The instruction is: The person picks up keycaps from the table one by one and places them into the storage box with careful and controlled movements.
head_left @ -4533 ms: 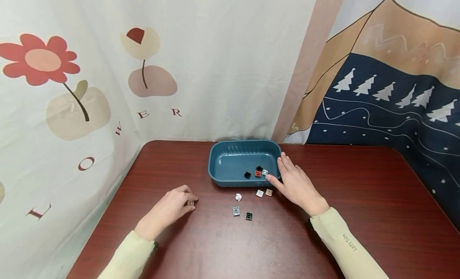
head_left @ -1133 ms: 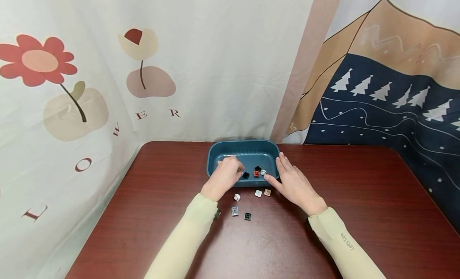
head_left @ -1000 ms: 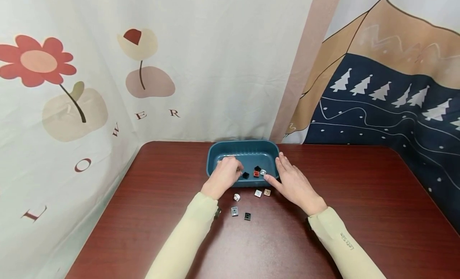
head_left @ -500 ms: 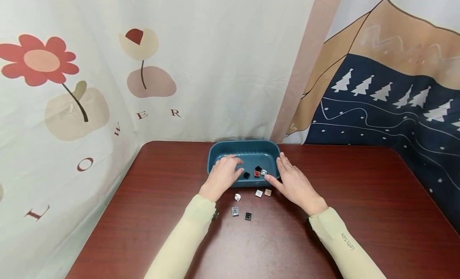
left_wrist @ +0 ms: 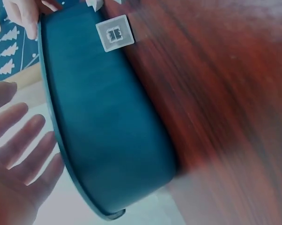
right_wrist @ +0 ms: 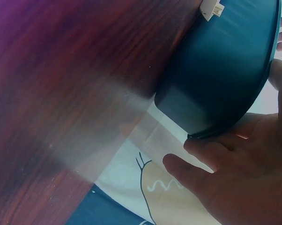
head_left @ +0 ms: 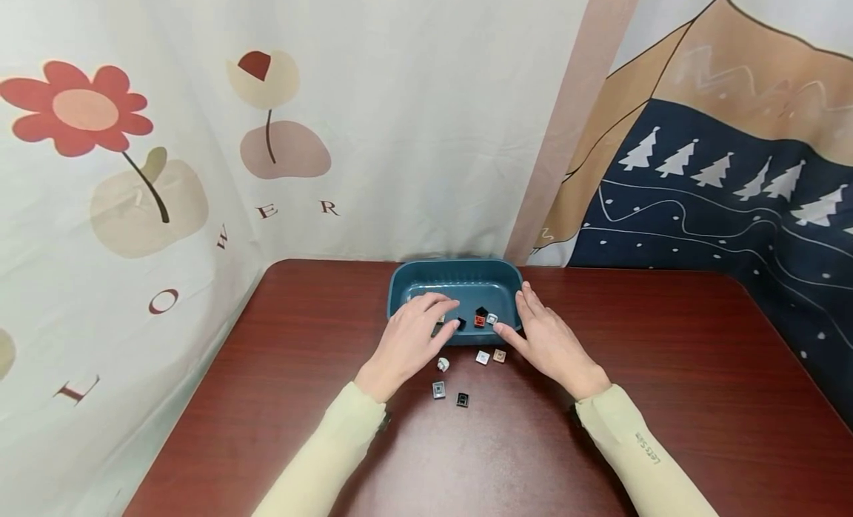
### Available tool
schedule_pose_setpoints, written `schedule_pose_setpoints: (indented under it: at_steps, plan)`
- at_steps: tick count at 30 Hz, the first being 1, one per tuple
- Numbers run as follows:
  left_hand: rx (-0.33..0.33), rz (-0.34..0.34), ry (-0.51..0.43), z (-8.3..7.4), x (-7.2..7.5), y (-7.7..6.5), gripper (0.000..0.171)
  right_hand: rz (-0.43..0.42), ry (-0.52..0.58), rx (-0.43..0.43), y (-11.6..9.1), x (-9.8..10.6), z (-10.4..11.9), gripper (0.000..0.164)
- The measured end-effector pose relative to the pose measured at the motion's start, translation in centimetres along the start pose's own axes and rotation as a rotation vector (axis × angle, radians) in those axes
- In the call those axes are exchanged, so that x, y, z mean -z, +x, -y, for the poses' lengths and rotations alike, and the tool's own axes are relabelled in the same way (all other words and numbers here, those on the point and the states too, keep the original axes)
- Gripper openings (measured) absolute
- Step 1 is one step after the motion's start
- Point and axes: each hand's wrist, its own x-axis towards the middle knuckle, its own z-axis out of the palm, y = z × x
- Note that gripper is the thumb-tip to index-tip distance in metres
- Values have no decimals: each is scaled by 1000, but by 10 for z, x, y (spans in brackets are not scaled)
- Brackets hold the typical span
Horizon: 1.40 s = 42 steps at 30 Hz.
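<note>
Evidently, at the left, the left hand [head_left: 405, 342] hangs over the blue tray [head_left: 485, 286] with its fingers released, loosely spread and holding nothing that shows. I judge the step in hand to be dropping small keycaps into the tray, and the next move to call for drawing these fingers back for a fresh pinch on a loose one. A pale keycap [head_left: 440, 320] shows in the tray, seen through the gap between thumb and forefinger. Nearer the person than that thumb, on the table [head_left: 513, 458], lie a lumpy white piece [head_left: 443, 364], a grey keycap [head_left: 438, 389] and a black keycap [head_left: 463, 400]. Rightward inside the tray, a dark keycap [head_left: 461, 324] sits at the left thumb's tip, then a red keycap [head_left: 479, 321], then a small white keycap [head_left: 492, 318] just beside the right thumb. Outside, below that thumb, lie a square white keycap [head_left: 483, 358] and a tan keycap [head_left: 499, 356]. Furthest right, the right hand [head_left: 553, 347] rests its straight, unclenched fingers against the tray's right end
</note>
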Motion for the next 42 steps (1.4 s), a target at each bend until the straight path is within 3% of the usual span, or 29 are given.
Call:
schedule_pose_setpoints:
  at_steps: [6,22,28,35,42]
  plan:
    - [-83,12,2,-5,9,-10,35,15,4,-14,0,0,0,89]
    - [-218,91,27,-9,20,-39,42,15,3,-20,0,0,1,90]
    - [-296,148,25,-9,20,-45,41,9,4,-17,0,-1,0,89]
    - [-365,268,47,-7,19,-53,35,17,5,-18,0,0,0,90]
    - [-432,312,51,-6,14,-58,33,18,7,-15,0,0,0,91]
